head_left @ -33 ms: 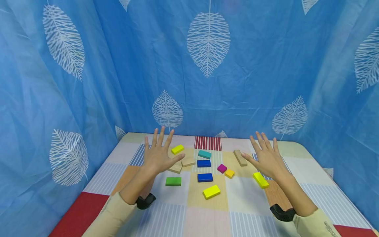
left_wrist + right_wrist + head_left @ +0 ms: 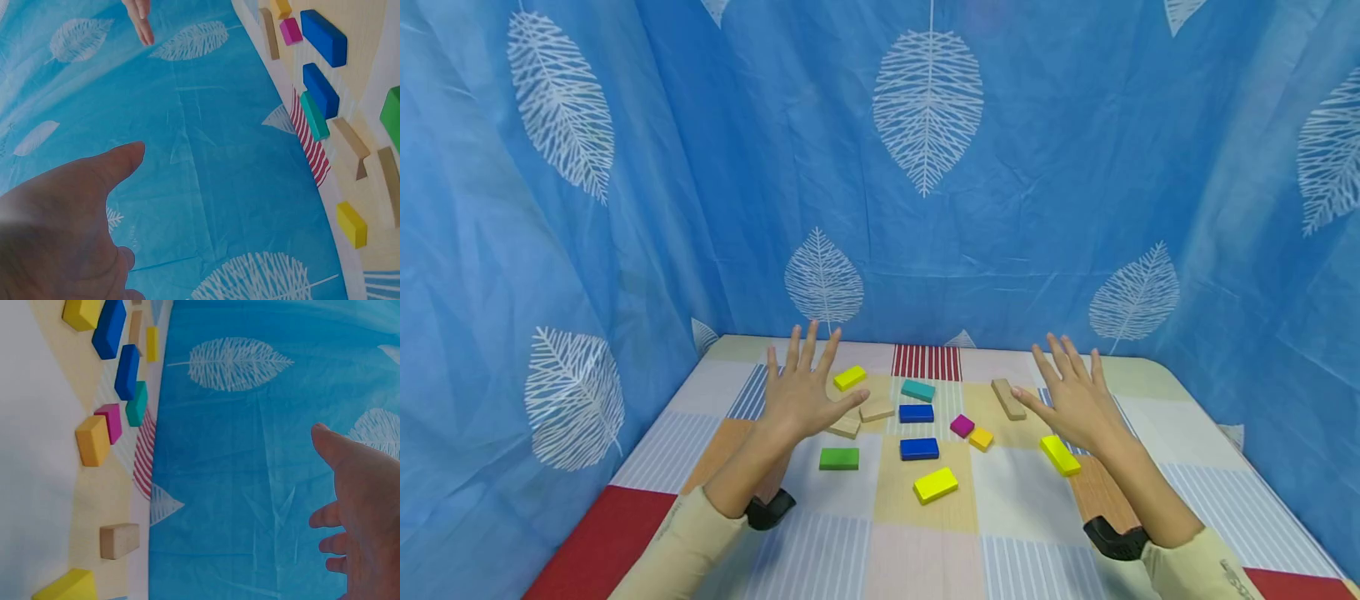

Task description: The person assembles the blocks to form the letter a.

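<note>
Both hands are held up above the table with fingers spread, and neither holds anything. My left hand (image 2: 801,400) is nearest two plain wooden blocks (image 2: 877,411), a yellow block (image 2: 850,378) and a green block (image 2: 839,459). On the other side, my right hand (image 2: 1078,404) is above another yellow block (image 2: 1060,456), with a long wooden block (image 2: 1008,400) to its left. Between the hands lie a teal block (image 2: 918,391), two blue blocks (image 2: 917,414), a small magenta block (image 2: 962,427), a small orange block (image 2: 981,440) and a third yellow block (image 2: 936,486).
A patchwork-patterned cloth (image 2: 925,558) covers the table. Blue curtains (image 2: 1037,167) with white leaf prints hang behind it and along both sides. A black strap mount (image 2: 769,510) sits at the left wrist, and a similar mount (image 2: 1116,540) at the right.
</note>
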Demonstrator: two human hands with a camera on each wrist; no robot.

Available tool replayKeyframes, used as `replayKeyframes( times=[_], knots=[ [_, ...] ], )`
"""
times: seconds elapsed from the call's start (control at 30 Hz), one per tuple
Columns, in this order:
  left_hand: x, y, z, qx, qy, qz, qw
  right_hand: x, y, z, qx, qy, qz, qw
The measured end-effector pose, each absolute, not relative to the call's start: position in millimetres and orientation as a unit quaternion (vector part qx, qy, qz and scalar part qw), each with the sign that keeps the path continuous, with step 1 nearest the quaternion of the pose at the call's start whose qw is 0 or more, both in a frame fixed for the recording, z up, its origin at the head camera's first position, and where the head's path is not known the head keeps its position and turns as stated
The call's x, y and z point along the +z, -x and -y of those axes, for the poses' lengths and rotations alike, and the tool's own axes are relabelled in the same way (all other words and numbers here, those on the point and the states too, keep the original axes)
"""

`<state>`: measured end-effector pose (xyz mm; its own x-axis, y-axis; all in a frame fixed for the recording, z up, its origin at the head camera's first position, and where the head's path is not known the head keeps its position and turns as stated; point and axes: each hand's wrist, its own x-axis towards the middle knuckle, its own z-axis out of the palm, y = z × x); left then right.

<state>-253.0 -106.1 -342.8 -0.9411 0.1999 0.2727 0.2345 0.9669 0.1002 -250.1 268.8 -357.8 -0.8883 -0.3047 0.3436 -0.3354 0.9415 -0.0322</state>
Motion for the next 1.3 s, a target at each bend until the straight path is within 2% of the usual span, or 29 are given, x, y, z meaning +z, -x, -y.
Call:
replayKeyframes(
  times=[0.23,0.43,0.53,0.73,0.97,1.3],
  knots=[
    [-344.5,261.1,91.5,-0.111,0.137,0.974,0.143,-364.0,257.9,-275.7,0.081,-0.175,0.968,0.161],
    [-356.2,272.2,61.9,-0.176,0.190,0.951,0.169,-372.4,272.5,-285.7,0.132,-0.200,0.958,0.159],
    [-364.4,279.3,44.2,-0.223,0.225,0.935,0.161,-376.5,283.6,-289.4,0.160,-0.202,0.955,0.150],
    [-385.5,302.8,8.4,-0.283,0.276,0.912,0.110,-391.4,317.3,-293.7,0.232,-0.159,0.950,0.137],
    [-419.1,318.8,-34.3,-0.327,0.336,0.882,0.039,-430.5,350.8,-302.6,0.345,-0.131,0.920,0.130],
    [-462.7,328.9,-65.5,-0.305,0.368,0.876,-0.069,-472.4,362.0,-315.0,0.440,-0.158,0.884,0.005]
  ],
)
